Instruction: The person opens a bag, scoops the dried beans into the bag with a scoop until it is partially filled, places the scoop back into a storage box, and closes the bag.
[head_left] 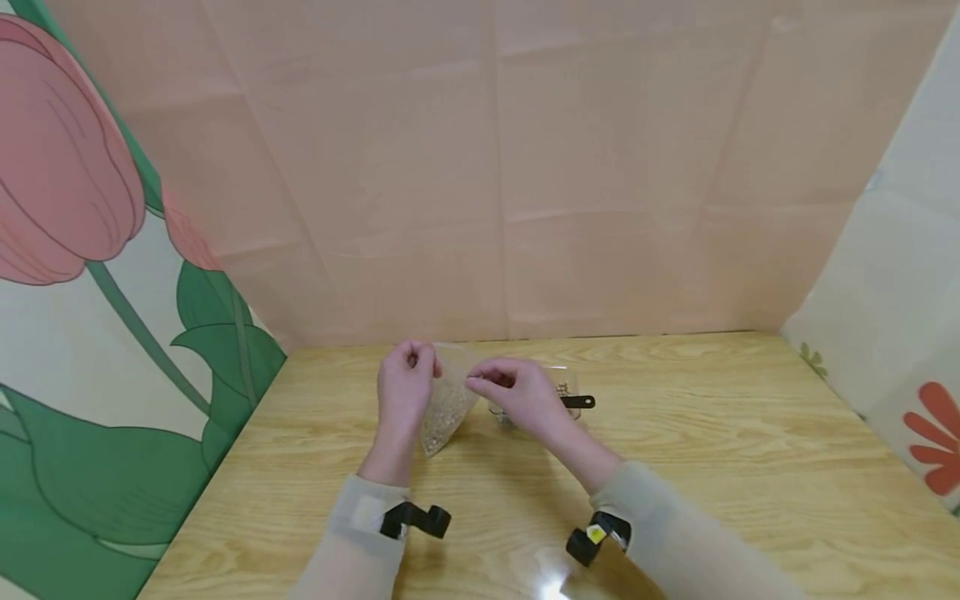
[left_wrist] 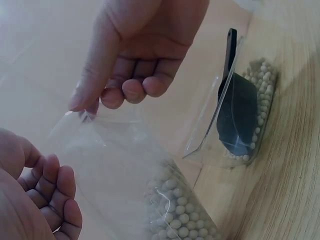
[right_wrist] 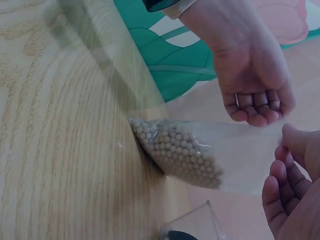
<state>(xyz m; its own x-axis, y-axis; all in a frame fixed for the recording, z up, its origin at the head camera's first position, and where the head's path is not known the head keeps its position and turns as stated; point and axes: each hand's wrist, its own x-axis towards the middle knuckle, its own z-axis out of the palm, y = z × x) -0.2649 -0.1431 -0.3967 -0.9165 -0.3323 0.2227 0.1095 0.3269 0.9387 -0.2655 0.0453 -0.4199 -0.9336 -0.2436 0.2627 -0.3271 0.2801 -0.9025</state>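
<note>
A clear plastic bag (head_left: 448, 410), its lower part filled with small pale round beads (right_wrist: 182, 152), hangs tilted between my hands with its bottom corner close over the table. My left hand (head_left: 403, 385) grips the bag's upper left edge with curled fingers. At the opposite upper corner, my right hand (head_left: 525, 393) pinches the film between thumb and index finger, as the left wrist view shows. Behind the right hand stands a clear box (left_wrist: 200, 142) with more of the beads inside. A black scoop (left_wrist: 237, 112) rests in that box, its handle sticking out past the rim.
The wood-grain table (head_left: 712, 433) stretches to both sides. A pink cloth backdrop (head_left: 495, 167) rises at the table's back edge. Printed panels flank it, a tulip panel (head_left: 67, 133) on the left and a white floral panel (head_left: 900, 333) on the right.
</note>
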